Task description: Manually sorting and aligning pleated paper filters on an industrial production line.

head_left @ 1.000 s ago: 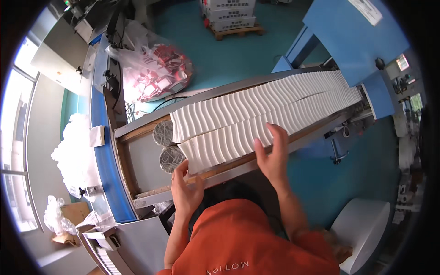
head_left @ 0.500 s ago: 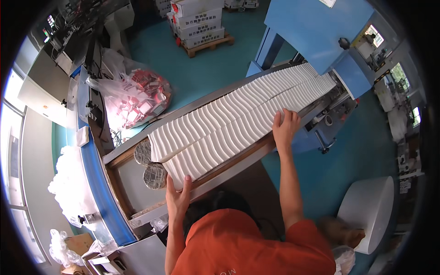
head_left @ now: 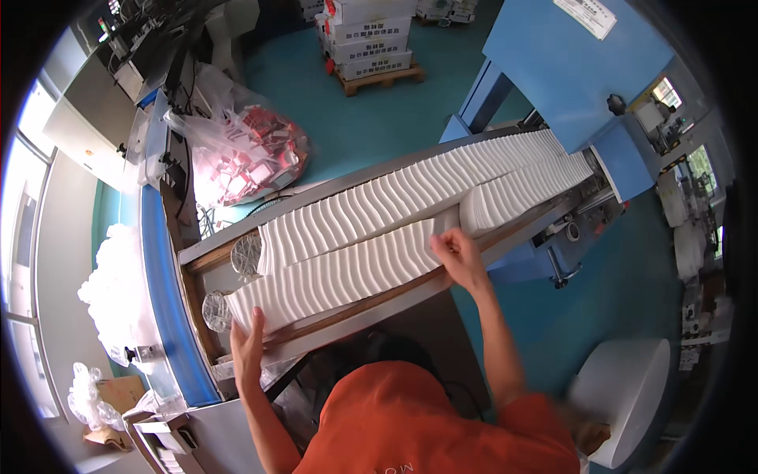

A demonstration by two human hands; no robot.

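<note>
Running diagonally from lower left to upper right, the long trough (head_left: 197, 261) w/ wooden side rails holds two rows of white folded tissue sheets stood on edge, packed tight. The near row (head_left: 339, 272) is the one being handled; the far row (head_left: 410, 201) lies just beside it, and both reach up to the blue machine (head_left: 568, 71) at the upper right. At the lower-left ends two round clear plastic discs (head_left: 215, 310) sit against the stacks. The left hand (head_left: 249, 347) is flat, fingers spread, palm pressed to the lower-left end of the near row, not clenched. The right hand (head_left: 458, 257) is up the row approx. mid-length, fingers curled down into a gap in the sheets, gripping the stack's other end; right arm stretched out, left arm bent close in. Beyond the trough a clear bag (head_left: 245, 154) of red-and-white packets rests by the surface's left end; stacked boxes on a pallet (head_left: 375, 47) stand on the teal floor, well apart.
</note>
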